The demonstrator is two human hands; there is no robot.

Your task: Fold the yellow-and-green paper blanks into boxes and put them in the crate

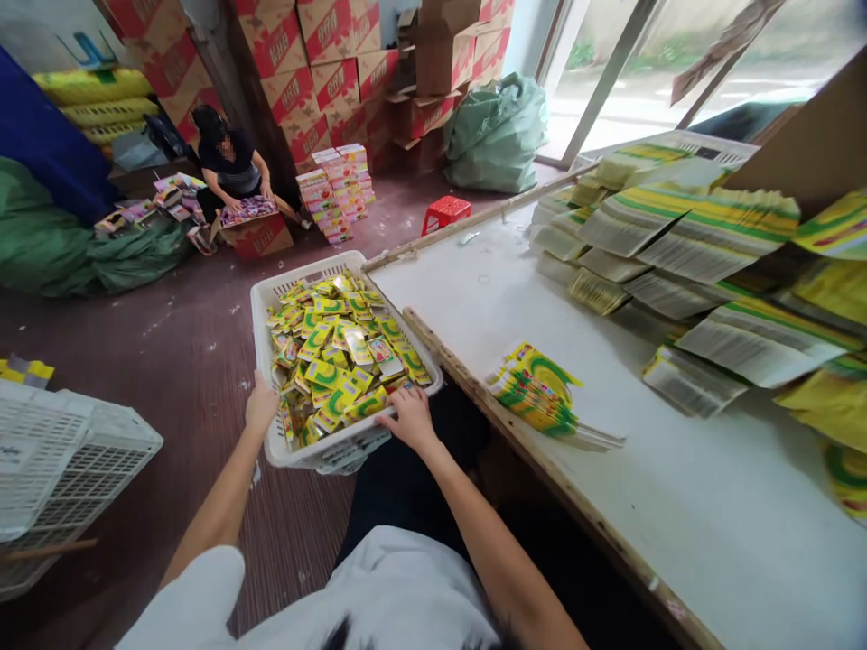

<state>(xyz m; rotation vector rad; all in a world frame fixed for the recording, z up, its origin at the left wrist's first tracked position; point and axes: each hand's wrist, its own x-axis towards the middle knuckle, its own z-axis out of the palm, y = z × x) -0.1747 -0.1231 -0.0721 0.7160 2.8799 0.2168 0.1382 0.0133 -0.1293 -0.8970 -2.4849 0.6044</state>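
Observation:
A white plastic basket (260,334), heaped with small yellow and green packets (331,357), is in front of my body, beside the table's edge. My left hand (261,404) grips the basket's left side; some of its fingers are hidden behind the wall. The near rim is held by my right hand (411,415), its fingers curled over the edge against the packets. To the right, a fanned stack of yellow and green packaging sleeves (538,388) lies on the white table (488,280), apart from both hands.
Piles of flat yellow packaging (704,235) cover the table's right side. White crates (74,451) stand at left. Beyond are a red stool (445,213), a green sack (498,135), stacked cartons (331,81) and a seated person (230,162) at an open box (258,236).

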